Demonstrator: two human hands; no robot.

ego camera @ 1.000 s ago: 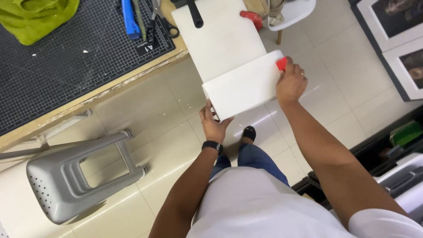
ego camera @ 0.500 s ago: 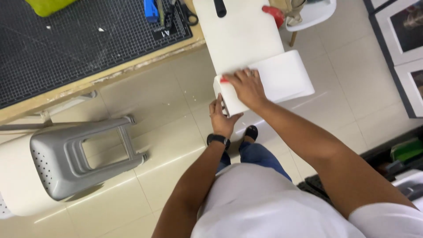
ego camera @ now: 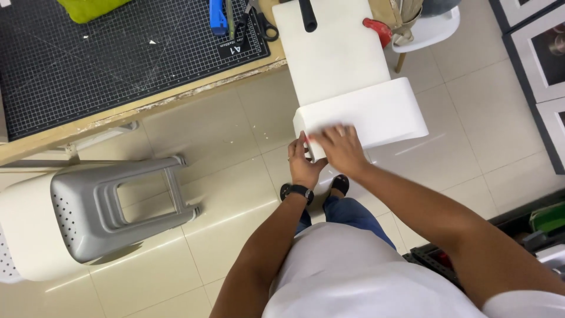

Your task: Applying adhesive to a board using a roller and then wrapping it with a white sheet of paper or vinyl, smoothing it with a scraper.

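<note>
A large white sheet [ego camera: 347, 76] hangs off the workbench edge and is folded, its lower flap bent toward me. My left hand [ego camera: 303, 165], with a black watch at the wrist, grips the near left corner of the flap. My right hand [ego camera: 341, 147] lies flat on the same corner, fingers spread, right beside the left hand. A black handle [ego camera: 307, 15] rests on the sheet's far end.
A black gridded cutting mat [ego camera: 118, 59] covers the wooden workbench, with scissors [ego camera: 259, 23] and a blue tool [ego camera: 218, 16] on it. A grey plastic stool [ego camera: 112, 206] lies on the tiled floor at left. A white chair [ego camera: 429, 29] stands at the back right; framed pictures [ego camera: 541, 65] lean at right.
My right hand has moved from the flap's right corner across to the left corner, next to my left hand. The flap has flattened and the view has shifted.
</note>
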